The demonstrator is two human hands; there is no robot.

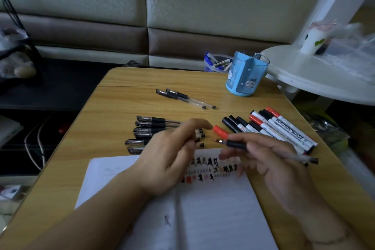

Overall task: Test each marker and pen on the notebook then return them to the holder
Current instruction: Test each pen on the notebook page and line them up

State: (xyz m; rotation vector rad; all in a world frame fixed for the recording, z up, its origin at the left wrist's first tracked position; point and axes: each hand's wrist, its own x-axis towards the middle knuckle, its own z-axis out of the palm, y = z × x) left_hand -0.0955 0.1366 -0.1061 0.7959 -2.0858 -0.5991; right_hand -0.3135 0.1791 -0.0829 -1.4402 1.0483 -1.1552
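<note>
Since the uncapped gel pen [269,151] already sits in the right hand [269,170], its bare tip pointing left and its long axis running left to right just above the open notebook [203,209], the coming stroke turns on tilting that tip down to the page directly below it. The right fingers are curled round its barrel. The left hand [172,158] hovers over the row of capped gel pens [146,130], fingers loosely bent; motion blur hides whether they pinch the cap. The page carries rows of black and red test scribbles [211,168]. Whiteboard markers [284,128] lie on the table [125,95] to the right, one reading "WHITEBOARD MARKER". The blue holder [246,75] stands well behind, nearer the right hand.
</note>
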